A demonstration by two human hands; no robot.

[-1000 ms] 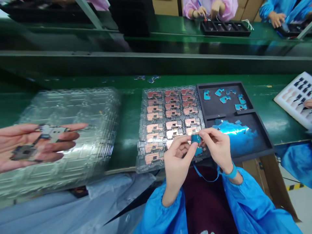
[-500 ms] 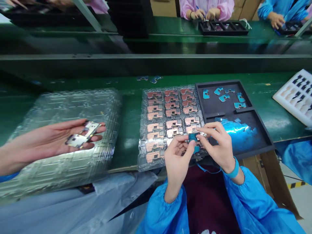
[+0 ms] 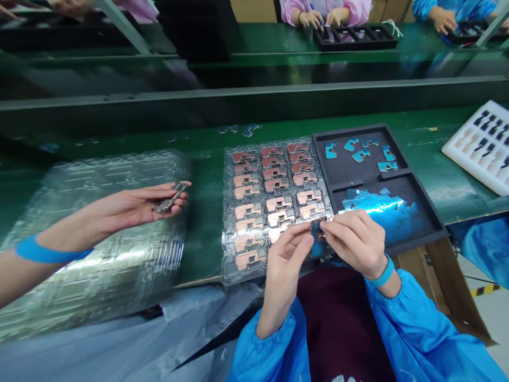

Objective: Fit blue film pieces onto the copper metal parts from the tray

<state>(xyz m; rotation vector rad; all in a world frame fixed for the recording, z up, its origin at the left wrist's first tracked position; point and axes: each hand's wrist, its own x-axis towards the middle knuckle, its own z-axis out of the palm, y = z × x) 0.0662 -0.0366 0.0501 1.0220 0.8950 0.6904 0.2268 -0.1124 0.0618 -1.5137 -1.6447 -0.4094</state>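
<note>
Green bench (image 3: 203, 212) ahead, left hand (image 3: 285, 260) and right hand (image 3: 360, 241) pinch a board (image 3: 317, 232) between them.

The left hand (image 3: 285, 254) and right hand (image 3: 360, 241) pinch a small circuit board (image 3: 317, 233) at the near right of a clear tray (image 3: 229, 269). Right lies a black tray (image 3: 340, 172); left, a co-worker's hand (image 3: 129, 208) holds metallic parts (image 3: 169, 199).

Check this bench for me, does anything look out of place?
Possibly: two small circuit boards lie loose on the green bench beyond the clear plastic tray, outside any tray, unlike most others. The blue film scraps in the black tray look gathered, not spilled.
</note>
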